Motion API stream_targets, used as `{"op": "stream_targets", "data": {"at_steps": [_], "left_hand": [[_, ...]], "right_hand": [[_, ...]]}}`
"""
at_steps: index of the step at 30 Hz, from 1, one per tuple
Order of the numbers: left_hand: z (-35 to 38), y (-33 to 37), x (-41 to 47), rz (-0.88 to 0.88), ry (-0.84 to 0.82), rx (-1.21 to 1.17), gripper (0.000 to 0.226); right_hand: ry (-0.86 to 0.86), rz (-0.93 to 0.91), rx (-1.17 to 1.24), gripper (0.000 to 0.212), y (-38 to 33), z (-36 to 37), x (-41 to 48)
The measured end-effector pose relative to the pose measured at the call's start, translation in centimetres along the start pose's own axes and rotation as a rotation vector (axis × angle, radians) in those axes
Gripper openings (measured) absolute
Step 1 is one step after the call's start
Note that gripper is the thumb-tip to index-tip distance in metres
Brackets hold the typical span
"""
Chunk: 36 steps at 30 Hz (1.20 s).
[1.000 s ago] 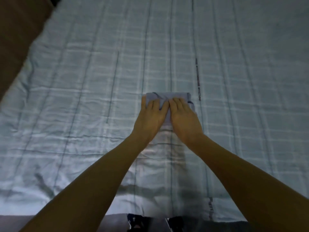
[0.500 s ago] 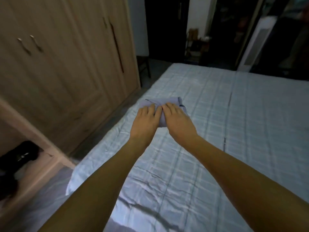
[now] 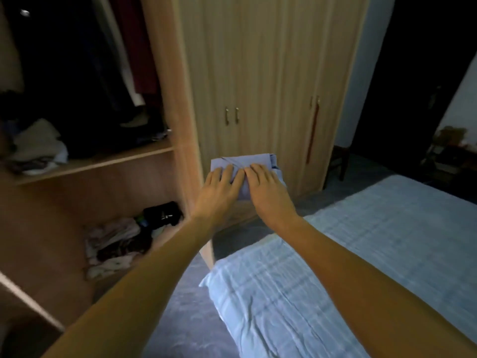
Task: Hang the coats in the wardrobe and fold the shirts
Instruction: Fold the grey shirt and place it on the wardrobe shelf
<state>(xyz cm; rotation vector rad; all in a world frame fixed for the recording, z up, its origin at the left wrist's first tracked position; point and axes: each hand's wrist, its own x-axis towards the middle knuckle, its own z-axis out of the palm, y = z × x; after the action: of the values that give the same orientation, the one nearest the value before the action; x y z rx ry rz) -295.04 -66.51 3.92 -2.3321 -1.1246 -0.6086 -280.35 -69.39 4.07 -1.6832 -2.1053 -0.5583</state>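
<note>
Head view: left hand (image 3: 219,188) and right hand (image 3: 265,187) side by side hold the folded shirt (image 3: 244,161) in the air. Fingers (image 3: 233,174) lie flat on top, thumbs hidden. The shirt is in front of the wardrobe (image 3: 258,73) doors, beyond the bed (image 3: 361,254) corner.

The left hand (image 3: 219,193) and right hand (image 3: 269,189), side by side, hold a folded blue shirt (image 3: 242,161) before the wardrobe (image 3: 258,73), at its closed doors. Hanging garments (image 3: 134,47) and piled clothes (image 3: 38,146) fill its open section; the bed (image 3: 361,254) lies to its right.
</note>
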Motion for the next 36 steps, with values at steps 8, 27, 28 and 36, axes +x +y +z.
{"op": "stream_targets", "data": {"at_steps": [8,27,28,36], "left_hand": [[-0.2,-18.3,-5.4,-0.228,0.057,0.115,0.042],[10.1,-51.4,-7.3,-0.406,0.054,0.225,0.038],[10.8,-52.6,-7.1,-0.419,0.043,0.239,0.039],[13.3,-61.6,-3.3,-0.536,-0.024,0.383,0.043]], "right_hand": [[0.067,-0.257,0.13,0.06,-15.0,6.0,13.8],[0.189,-0.53,0.285,0.053,-35.2,23.2,41.1],[0.198,-0.541,0.298,0.056,-35.7,24.1,42.5],[0.264,-0.663,0.428,0.055,-39.1,29.1,53.4]]}}
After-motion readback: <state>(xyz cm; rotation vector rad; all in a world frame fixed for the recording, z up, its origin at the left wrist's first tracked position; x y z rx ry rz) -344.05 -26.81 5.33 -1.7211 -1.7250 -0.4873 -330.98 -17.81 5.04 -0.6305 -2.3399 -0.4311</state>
